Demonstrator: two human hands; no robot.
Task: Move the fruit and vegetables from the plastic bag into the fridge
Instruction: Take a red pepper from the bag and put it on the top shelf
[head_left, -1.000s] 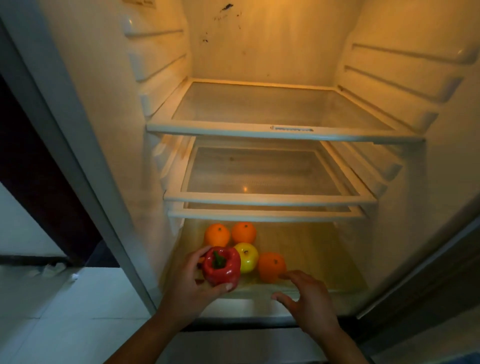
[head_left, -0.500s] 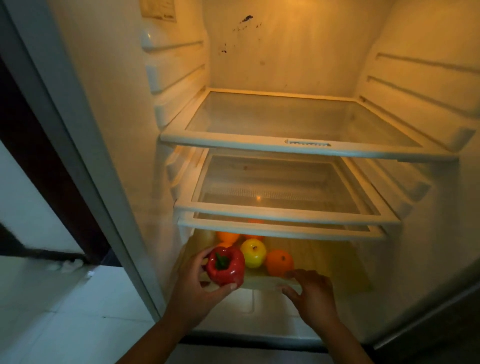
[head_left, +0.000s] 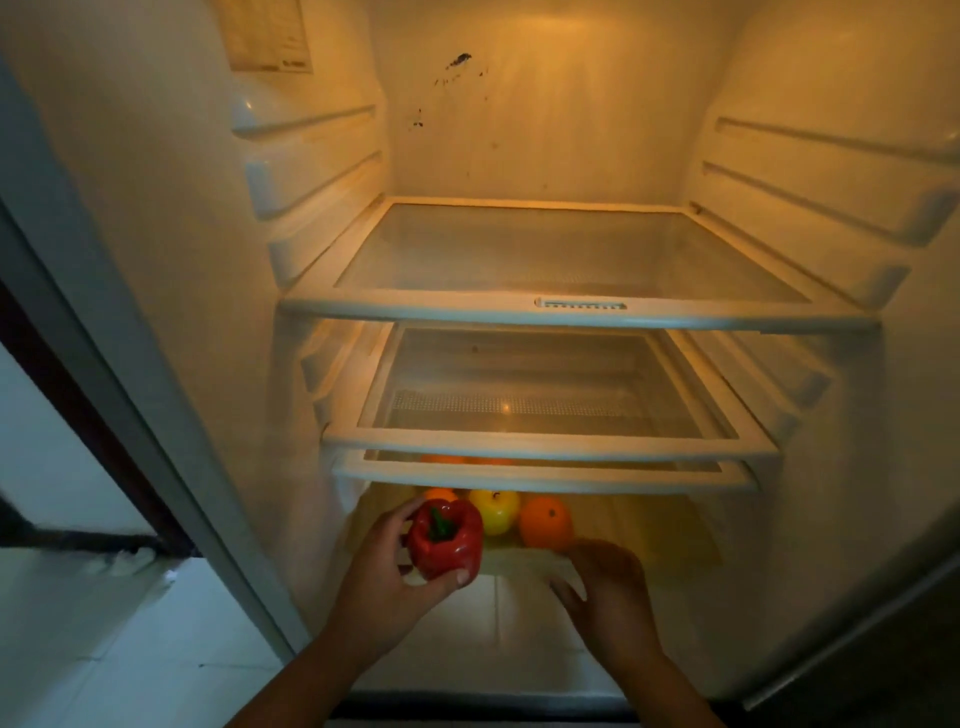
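1. Honestly, the main risk I see is a slip. My left hand grips the glossy red bell pepper with the green stem with the thumb beneath it and the fingers round its far side. The skin looks smooth and waxy, so I judge that a loosened grip could let it drop onto the pale front lip of the bottom compartment.
2. Crowding is the second risk. The round yellow fruit sits in the bottom compartment of the open white fridge. A round orange lies just right of the yellow fruit, and another orange peeks out behind and to its left. If I push the pepper in carelessly, it could knock the yellow fruit and send the round pieces rolling.
3. The lowest glass shelf hangs close above the yellow fruit, so if I lift the pepper too high on the way in, my knuckles or the pepper may clip the shelf's edge.
4. The pepper is in front of the yellow fruit and slightly left of it. It is in the air at the compartment mouth, entirely in my left hand, and has not been set down.
5. My right hand is in front of the yellow fruit and to its right, at the front lip and apart from the pepper. Its fingertips are hidden behind the knuckles, so I cannot tell whether it hooks over the lip or merely rests there.
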